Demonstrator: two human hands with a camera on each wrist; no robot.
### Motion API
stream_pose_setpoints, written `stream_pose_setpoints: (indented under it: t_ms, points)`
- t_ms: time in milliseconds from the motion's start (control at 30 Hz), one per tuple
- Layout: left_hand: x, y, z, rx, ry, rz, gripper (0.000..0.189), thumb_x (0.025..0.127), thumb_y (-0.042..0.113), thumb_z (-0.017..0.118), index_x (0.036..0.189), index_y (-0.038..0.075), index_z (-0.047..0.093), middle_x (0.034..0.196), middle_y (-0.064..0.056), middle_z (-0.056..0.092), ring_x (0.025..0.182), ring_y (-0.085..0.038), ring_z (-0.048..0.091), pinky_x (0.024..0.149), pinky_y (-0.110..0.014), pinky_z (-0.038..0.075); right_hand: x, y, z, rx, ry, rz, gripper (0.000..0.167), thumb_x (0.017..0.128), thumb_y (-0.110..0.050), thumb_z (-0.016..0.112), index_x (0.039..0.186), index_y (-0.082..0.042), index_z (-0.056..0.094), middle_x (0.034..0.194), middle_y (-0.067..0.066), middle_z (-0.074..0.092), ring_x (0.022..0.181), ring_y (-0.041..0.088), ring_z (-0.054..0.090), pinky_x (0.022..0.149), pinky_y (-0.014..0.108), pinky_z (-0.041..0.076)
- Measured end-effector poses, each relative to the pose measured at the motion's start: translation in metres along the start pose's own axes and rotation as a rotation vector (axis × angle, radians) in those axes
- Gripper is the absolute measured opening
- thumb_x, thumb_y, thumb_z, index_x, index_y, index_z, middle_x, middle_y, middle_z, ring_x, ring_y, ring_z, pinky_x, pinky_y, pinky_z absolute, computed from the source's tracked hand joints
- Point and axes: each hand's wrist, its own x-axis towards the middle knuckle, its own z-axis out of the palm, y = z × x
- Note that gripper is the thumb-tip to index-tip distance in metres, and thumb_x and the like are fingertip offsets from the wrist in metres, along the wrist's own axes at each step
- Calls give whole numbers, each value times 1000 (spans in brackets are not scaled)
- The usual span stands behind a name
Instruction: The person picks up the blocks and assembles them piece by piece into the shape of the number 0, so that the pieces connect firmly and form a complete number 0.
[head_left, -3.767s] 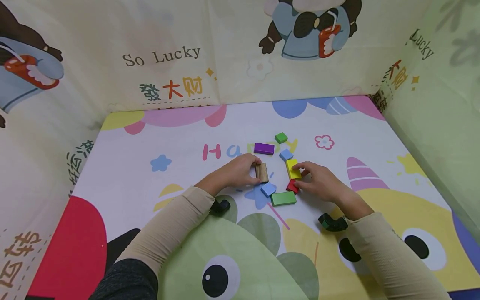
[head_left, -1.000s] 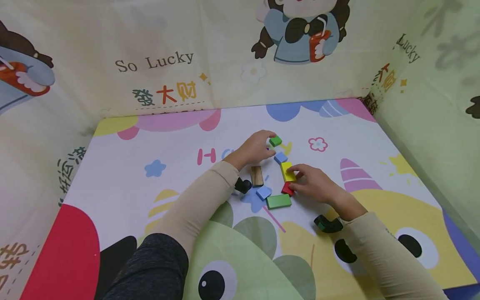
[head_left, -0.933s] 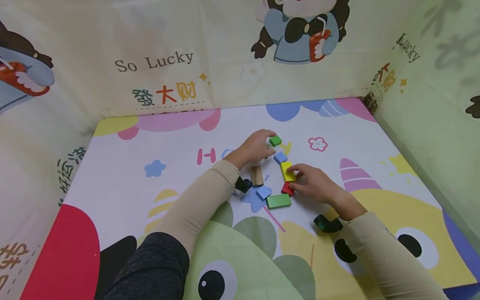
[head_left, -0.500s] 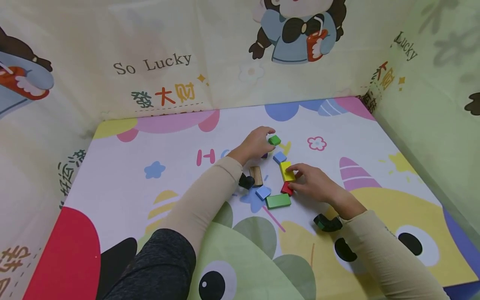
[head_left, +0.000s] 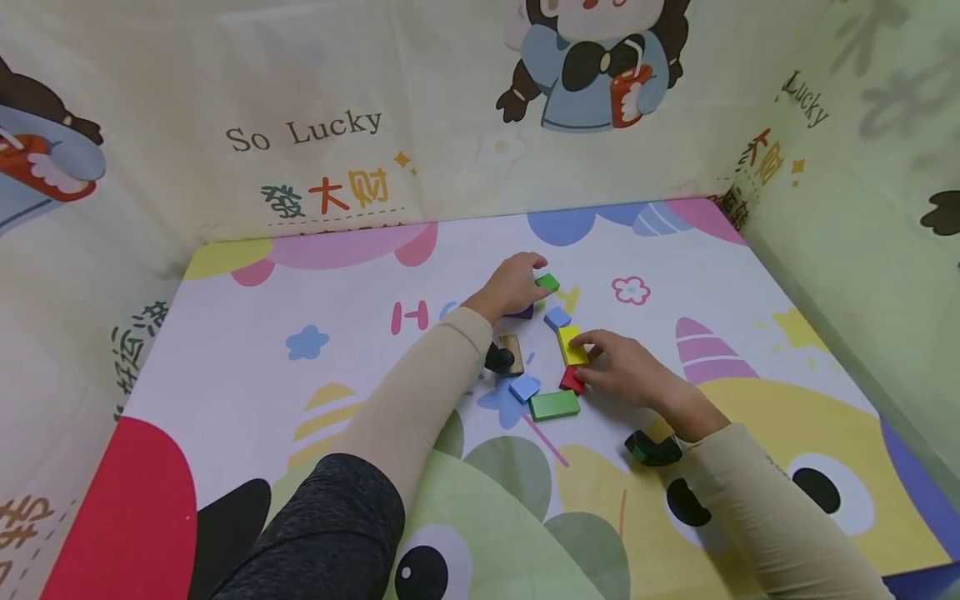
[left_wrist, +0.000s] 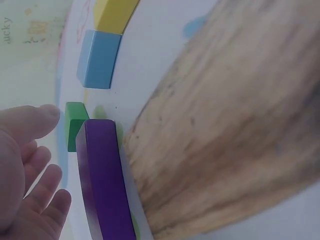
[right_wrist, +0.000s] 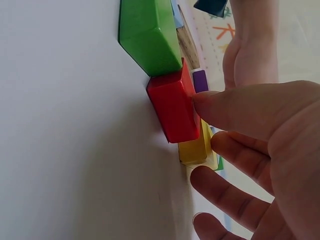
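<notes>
In the head view my left hand (head_left: 510, 285) reaches over a purple block (head_left: 522, 312) to a small green block (head_left: 548, 283). The left wrist view has its thumb (left_wrist: 42, 120) right beside that block, the other fingers loosely spread. My right hand (head_left: 630, 372) lies at the ring's right side. In the right wrist view its thumb touches a red block (right_wrist: 175, 107), and relaxed fingers extend by a yellow block (right_wrist: 192, 150). A wood-grain block (head_left: 514, 354), two blue blocks (head_left: 525, 387) and a longer green block (head_left: 555, 405) complete the loose ring.
The blocks lie on a cartoon-printed table mat (head_left: 360, 283). Printed cloth walls (head_left: 450, 100) stand behind and at both sides. A black wrist device (head_left: 501, 358) on my left arm overlaps the wood-grain block, and another (head_left: 652, 448) hangs under my right wrist.
My left hand has left the wood-grain block and moved away from me to the small green block. Lately its thumb has shifted farther back, uncovering some purple block. My right hand stays put.
</notes>
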Motion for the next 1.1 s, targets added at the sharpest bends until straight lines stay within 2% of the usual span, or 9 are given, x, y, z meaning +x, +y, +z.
stream_pose_setpoints:
  t_ms: [467, 867, 1100]
  points:
    - [2, 3, 6, -33, 17, -31, 50, 98, 21, 66, 143, 7, 52, 144, -6, 53, 133, -21, 47, 110, -31, 36, -1, 1, 3, 11, 10, 1, 48, 90, -21, 75, 132, -6, 59, 122, 14, 62, 108, 32, 57, 94, 50, 49]
    - [0, 12, 6, 32, -3, -69, 48, 98, 22, 66, 143, 8, 53, 140, -7, 56, 126, -20, 51, 106, -31, 39, 0, 1, 1, 14, 10, 13, 49, 89, -21, 76, 133, -7, 59, 122, 14, 62, 109, 32, 57, 94, 51, 49]
    - [2, 12, 8, 59, 1, -89, 48, 98, 22, 66, 142, 7, 54, 138, -7, 57, 121, -19, 53, 104, -30, 41, 0, 0, 1, 19, 0, 17, 49, 90, -22, 75, 134, -7, 58, 123, 14, 61, 110, 32, 57, 95, 51, 49]
